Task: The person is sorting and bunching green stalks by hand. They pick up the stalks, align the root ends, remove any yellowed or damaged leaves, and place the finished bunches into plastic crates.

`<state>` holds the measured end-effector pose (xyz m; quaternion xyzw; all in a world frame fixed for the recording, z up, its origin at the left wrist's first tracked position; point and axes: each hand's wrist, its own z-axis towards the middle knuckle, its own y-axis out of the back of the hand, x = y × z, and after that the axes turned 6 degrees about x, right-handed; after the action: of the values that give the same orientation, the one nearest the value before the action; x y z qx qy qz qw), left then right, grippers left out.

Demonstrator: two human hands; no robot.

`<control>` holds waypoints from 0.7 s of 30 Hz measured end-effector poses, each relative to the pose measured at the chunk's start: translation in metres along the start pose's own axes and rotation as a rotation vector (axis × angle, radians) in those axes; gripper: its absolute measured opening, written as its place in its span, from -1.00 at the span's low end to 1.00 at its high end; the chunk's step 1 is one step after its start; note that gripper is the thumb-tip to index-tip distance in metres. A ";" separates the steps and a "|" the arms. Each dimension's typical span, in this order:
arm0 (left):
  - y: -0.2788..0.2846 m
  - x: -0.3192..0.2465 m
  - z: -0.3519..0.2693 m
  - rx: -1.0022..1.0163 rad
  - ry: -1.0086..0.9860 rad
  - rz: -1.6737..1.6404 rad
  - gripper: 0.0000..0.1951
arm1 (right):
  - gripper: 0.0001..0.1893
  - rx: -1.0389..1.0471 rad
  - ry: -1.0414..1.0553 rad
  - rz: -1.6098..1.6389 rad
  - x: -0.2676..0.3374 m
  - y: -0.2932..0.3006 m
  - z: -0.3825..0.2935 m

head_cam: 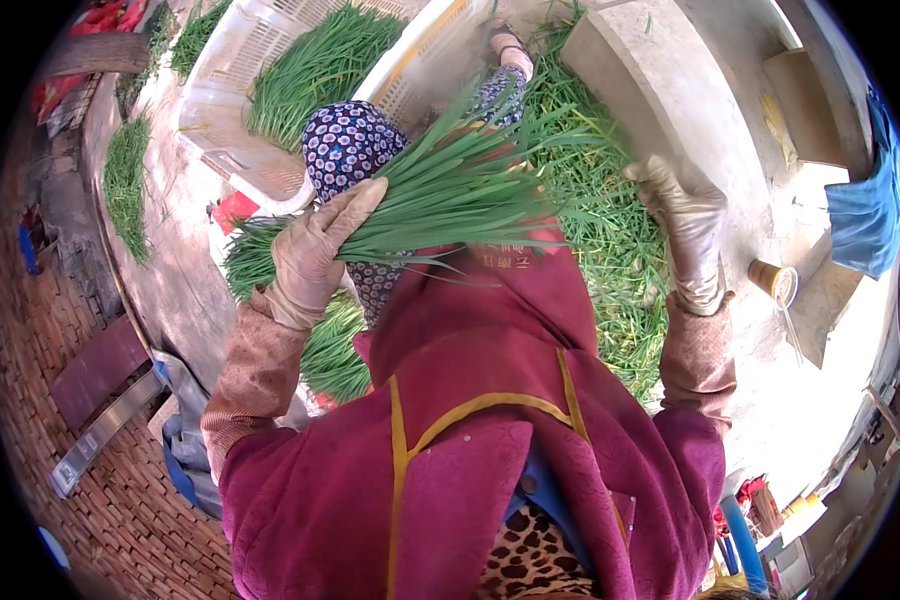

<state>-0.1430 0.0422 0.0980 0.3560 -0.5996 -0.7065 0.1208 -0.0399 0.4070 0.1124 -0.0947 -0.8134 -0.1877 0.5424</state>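
Observation:
My left hand, in a pale thin glove, grips a thick bundle of long green leaves, likely garlic chives, near its left end. The loose leaf tips fan out to the right above my dark red apron. My right hand, gloved too, is raised to the right of the bundle, apart from it; its fingers are partly bent and slightly blurred, with nothing seen in them. More bundled leaves lie below my left hand.
A white plastic crate at the upper left holds more green leaves. Loose leaves cover the ground beyond my apron. A cup lies tilted at the right, beside a concrete ledge. A metal-edged bar is at the lower left.

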 end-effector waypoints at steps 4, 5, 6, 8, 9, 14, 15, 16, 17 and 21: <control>0.007 0.026 0.005 0.011 -0.038 0.290 -0.22 | -0.87 0.019 0.246 0.134 -0.045 -0.004 -0.005; 0.006 0.032 0.005 0.007 -0.044 0.294 -0.22 | -0.85 0.054 0.291 0.092 -0.059 0.003 -0.007; 0.005 0.037 0.002 0.007 -0.044 0.302 -0.22 | -0.83 0.061 0.288 0.095 -0.059 0.002 -0.012; 0.001 0.043 -0.004 0.013 -0.030 0.333 -0.23 | -0.83 0.106 0.114 0.197 -0.053 -0.002 -0.024; 0.002 0.044 -0.010 0.012 -0.032 0.365 -0.23 | -0.83 0.139 0.032 0.255 -0.045 -0.008 -0.028; -0.009 0.055 -0.019 -0.032 -0.091 0.428 -0.23 | -0.76 0.430 -0.067 0.217 -0.007 -0.032 -0.035; -0.011 0.055 -0.018 -0.030 -0.099 0.424 -0.23 | -0.76 0.446 -0.060 0.250 -0.005 -0.040 -0.035; -0.009 0.055 -0.019 -0.028 -0.100 0.425 -0.23 | -0.77 0.469 -0.052 0.285 -0.003 -0.049 -0.034; -0.008 0.054 -0.020 -0.025 -0.101 0.427 -0.23 | -0.77 0.463 0.020 0.148 -0.005 -0.057 -0.032; -0.004 0.056 -0.022 -0.019 -0.122 0.408 -0.24 | -0.74 0.501 0.110 -0.223 -0.010 -0.079 -0.024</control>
<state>-0.1681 -0.0073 0.0738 0.1827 -0.6587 -0.6933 0.2284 -0.0436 0.3258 0.0958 0.1426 -0.8091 -0.0442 0.5684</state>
